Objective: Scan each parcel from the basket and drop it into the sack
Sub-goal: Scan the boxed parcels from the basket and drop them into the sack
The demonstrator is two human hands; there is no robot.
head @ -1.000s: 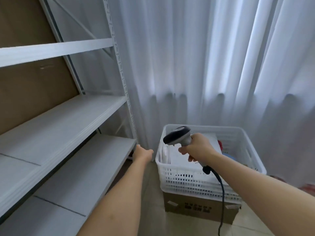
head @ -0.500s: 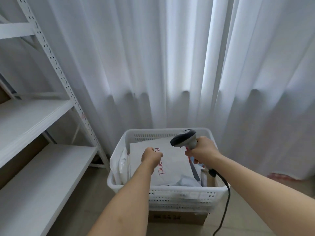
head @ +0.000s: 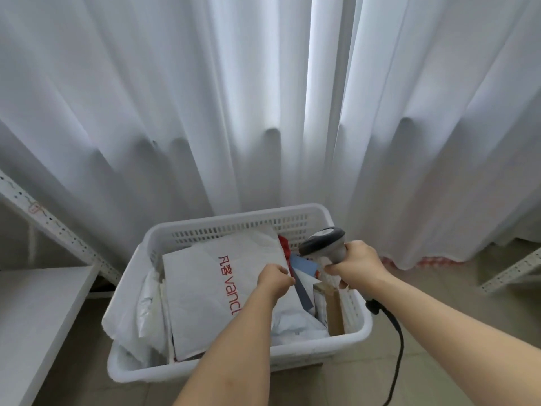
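Left hand (head: 275, 278): fingers curled over the right edge of the large white mailer (head: 216, 291), the one with red lettering. Grip is closed on that edge; the fingertips are hidden under it.

The mailer lies on top of the pile in the white basket (head: 234, 224), slightly tilted, long axis running near to far. Its far end sits close to the far wall of the basket; its near end reaches the near rim.

Right hand (head: 358, 263): wrapped tight around the handle of the barcode scanner (head: 322, 241). Scanner head points left, toward the mailer, just right of my left hand and slightly farther. Cord (head: 395, 332) trails down to the floor.

Key relation: the mailer is left of the scanner and already in my left hand, so the left hand does the lifting and the right only has to aim. No label shows on the upper face. My judgement is that the parcel must come up and probably turn before the scan can read.

Other parcels remain in the basket: crumpled white bags on the left, blue and red items and a brown box (head: 333, 306) on the right. Sack not in view.
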